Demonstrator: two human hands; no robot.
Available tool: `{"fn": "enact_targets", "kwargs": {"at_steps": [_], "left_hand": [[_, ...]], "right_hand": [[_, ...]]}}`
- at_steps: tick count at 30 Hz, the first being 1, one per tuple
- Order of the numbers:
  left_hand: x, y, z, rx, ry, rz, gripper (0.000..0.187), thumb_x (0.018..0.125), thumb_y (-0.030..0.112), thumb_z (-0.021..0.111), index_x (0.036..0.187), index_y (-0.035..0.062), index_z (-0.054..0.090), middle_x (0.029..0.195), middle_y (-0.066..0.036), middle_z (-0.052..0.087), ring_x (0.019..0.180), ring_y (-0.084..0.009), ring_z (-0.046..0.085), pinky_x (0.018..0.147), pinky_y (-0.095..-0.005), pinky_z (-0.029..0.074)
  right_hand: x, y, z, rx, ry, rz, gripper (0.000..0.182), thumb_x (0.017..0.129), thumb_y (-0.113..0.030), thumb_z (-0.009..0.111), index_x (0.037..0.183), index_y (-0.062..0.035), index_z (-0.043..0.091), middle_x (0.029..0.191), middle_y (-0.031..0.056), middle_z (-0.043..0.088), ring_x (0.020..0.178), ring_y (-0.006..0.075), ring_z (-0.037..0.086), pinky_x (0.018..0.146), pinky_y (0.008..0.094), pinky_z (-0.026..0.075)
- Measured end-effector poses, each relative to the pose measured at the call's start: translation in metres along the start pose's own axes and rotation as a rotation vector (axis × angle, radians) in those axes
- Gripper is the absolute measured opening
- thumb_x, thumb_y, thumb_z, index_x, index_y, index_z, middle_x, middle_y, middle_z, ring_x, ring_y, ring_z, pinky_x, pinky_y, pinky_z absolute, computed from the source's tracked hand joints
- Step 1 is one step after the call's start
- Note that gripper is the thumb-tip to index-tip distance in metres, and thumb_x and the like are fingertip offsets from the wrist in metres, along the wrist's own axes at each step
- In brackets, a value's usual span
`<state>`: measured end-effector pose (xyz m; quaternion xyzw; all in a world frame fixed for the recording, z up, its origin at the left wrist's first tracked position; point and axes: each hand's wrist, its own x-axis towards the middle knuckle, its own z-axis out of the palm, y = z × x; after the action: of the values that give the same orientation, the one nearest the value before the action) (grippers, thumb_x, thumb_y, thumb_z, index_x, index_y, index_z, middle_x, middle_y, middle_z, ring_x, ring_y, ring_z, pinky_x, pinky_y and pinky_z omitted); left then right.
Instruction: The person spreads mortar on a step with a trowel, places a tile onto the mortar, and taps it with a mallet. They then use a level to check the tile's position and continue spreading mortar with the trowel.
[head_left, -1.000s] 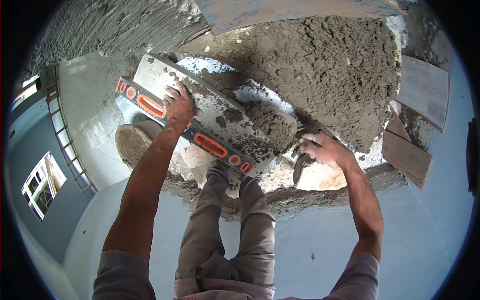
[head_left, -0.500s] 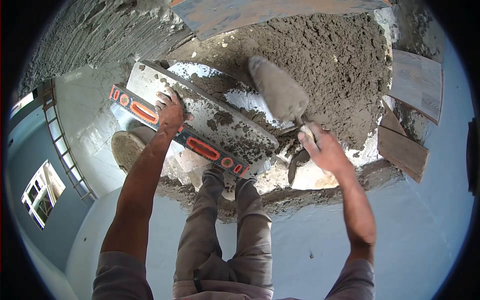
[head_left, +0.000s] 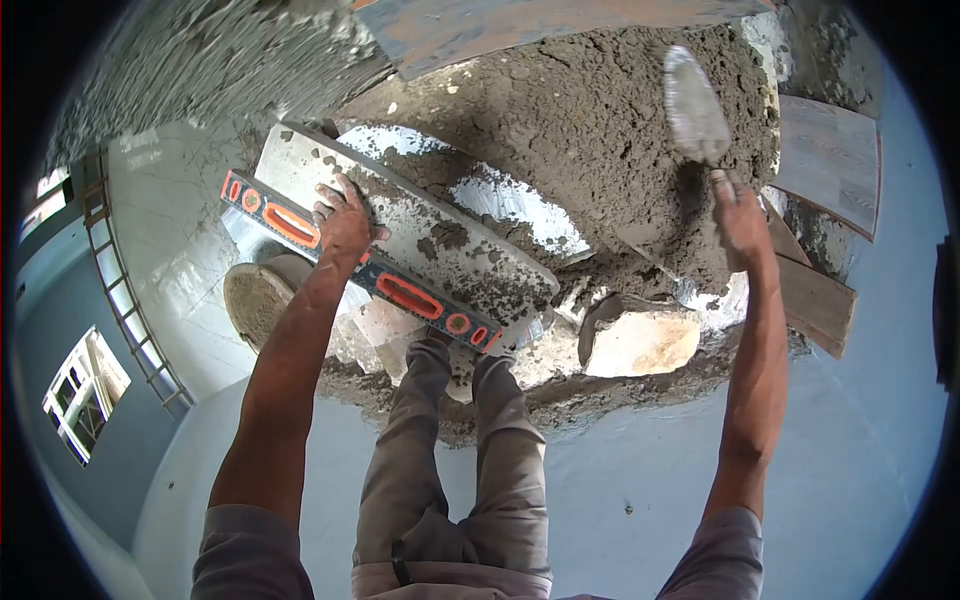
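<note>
My left hand [head_left: 345,222] lies with fingers spread on a mortar-spotted pale slab [head_left: 425,240], its heel against the black and orange spirit level [head_left: 405,293] along the slab's near edge. In my right hand [head_left: 742,218] is the handle of a trowel [head_left: 697,110], its blurred blade over the far right part of the wet grey mortar [head_left: 600,130]. A dark hollow shows in the mortar just below the blade. Between slab and mortar runs a whitish, mortar-smeared strip [head_left: 525,208].
Wood-look tiles [head_left: 828,160] and a brown board piece [head_left: 815,300] lie at the right. Another board [head_left: 520,25] borders the far edge. A round mortar container [head_left: 255,303] stands lower left, near a ladder [head_left: 127,290]. A broken stone [head_left: 640,342] sits near the front edge.
My right hand has moved the trowel away and to the right, from beside the whitish strip to over the mortar's right part. My left hand, slab and level stay nearly in place.
</note>
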<state>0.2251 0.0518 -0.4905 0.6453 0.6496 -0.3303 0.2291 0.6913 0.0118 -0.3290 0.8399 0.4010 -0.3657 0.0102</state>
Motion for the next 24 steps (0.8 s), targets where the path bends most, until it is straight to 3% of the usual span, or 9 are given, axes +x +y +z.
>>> {"fn": "enact_targets", "kwargs": {"at_steps": [1,5,7,9,11,13,15,17,24], "left_hand": [[0.0,-0.002,0.001,-0.018,0.005,0.005,0.126,0.061,0.048,0.077,0.138,-0.002,-0.009,0.137,-0.04,0.007,0.123,-0.0531,0.028,0.103,-0.05,0.024],[-0.001,-0.003,0.004,-0.011,0.068,0.022,0.124,0.061,0.048,0.076,0.138,-0.0028,-0.006,0.137,-0.04,0.008,0.122,-0.0542,0.027,0.103,-0.0527,0.024],[0.001,-0.004,0.009,-0.029,0.05,-0.009,0.124,0.061,0.047,0.077,0.138,-0.0027,-0.006,0.137,-0.04,0.009,0.123,-0.0547,0.025,0.103,-0.0537,0.022],[0.004,-0.004,0.009,-0.03,0.066,0.014,0.125,0.06,0.047,0.078,0.139,-0.0025,-0.006,0.137,-0.039,0.009,0.124,-0.0539,0.025,0.104,-0.0534,0.02],[0.0,-0.005,0.006,-0.055,0.05,0.01,0.125,0.06,0.047,0.077,0.139,-0.0024,-0.006,0.137,-0.039,0.009,0.124,-0.0534,0.025,0.104,-0.0532,0.02],[0.002,-0.004,0.004,-0.077,0.048,0.014,0.125,0.06,0.047,0.077,0.139,-0.0023,-0.006,0.137,-0.039,0.009,0.124,-0.0529,0.025,0.104,-0.053,0.02],[0.001,-0.003,0.005,-0.079,0.045,0.016,0.123,0.061,0.046,0.077,0.139,-0.0026,-0.005,0.137,-0.04,0.008,0.125,-0.0526,0.025,0.104,-0.0529,0.02],[-0.001,-0.003,0.002,-0.052,0.027,0.015,0.123,0.062,0.047,0.076,0.138,-0.0036,-0.005,0.136,-0.041,0.008,0.124,-0.0529,0.025,0.104,-0.0532,0.02],[-0.002,-0.002,-0.005,-0.016,-0.022,0.061,0.123,0.064,0.049,0.073,0.136,-0.0087,-0.008,0.133,-0.045,0.006,0.123,-0.0534,0.027,0.104,-0.0537,0.019]], "right_hand": [[0.005,0.001,-0.008,0.0,0.011,0.134,0.044,0.093,-0.041,0.037,0.103,-0.002,0.053,0.074,0.0126,0.058,0.065,0.0181,0.057,0.059,0.0326,0.047],[0.01,0.013,0.01,0.112,0.086,0.103,0.043,0.093,-0.041,0.038,0.101,-0.0024,0.054,0.073,0.0115,0.057,0.067,0.0187,0.057,0.06,0.0323,0.047],[-0.02,0.016,0.036,0.182,0.18,-0.113,0.04,0.093,-0.04,0.039,0.099,-0.0028,0.054,0.074,0.0109,0.058,0.059,0.0196,0.057,0.051,0.0311,0.046],[-0.058,0.019,0.079,-0.025,0.411,-0.598,0.032,0.092,-0.034,0.044,0.096,-0.0034,0.053,0.074,0.0121,0.057,0.056,0.0213,0.057,0.048,0.0328,0.045],[-0.098,0.001,0.109,0.059,0.061,-0.489,0.026,0.09,-0.029,0.05,0.097,-0.0042,0.052,0.077,0.0136,0.056,0.059,0.0234,0.059,0.051,0.0369,0.048],[-0.106,0.005,0.154,-0.122,-0.073,-0.527,0.025,0.087,-0.024,0.053,0.103,-0.0051,0.05,0.079,0.015,0.055,0.057,0.0294,0.059,0.052,0.0423,0.049],[-0.096,-0.008,0.188,-0.319,-0.089,-0.499,0.03,0.086,-0.024,0.053,0.109,-0.0061,0.048,0.086,0.0181,0.054,0.062,0.0349,0.058,0.055,0.0447,0.05],[-0.071,-0.028,0.218,-0.276,-0.005,-0.603,0.033,0.085,-0.022,0.053,0.113,-0.0067,0.046,0.092,0.0223,0.052,0.071,0.0378,0.058,0.058,0.0448,0.05],[0.005,-0.112,0.284,-0.317,0.125,-0.678,0.039,0.085,-0.007,0.044,0.124,-0.0106,0.042,0.101,0.023,0.052,0.082,0.0354,0.06,0.066,0.0429,0.052]]}}
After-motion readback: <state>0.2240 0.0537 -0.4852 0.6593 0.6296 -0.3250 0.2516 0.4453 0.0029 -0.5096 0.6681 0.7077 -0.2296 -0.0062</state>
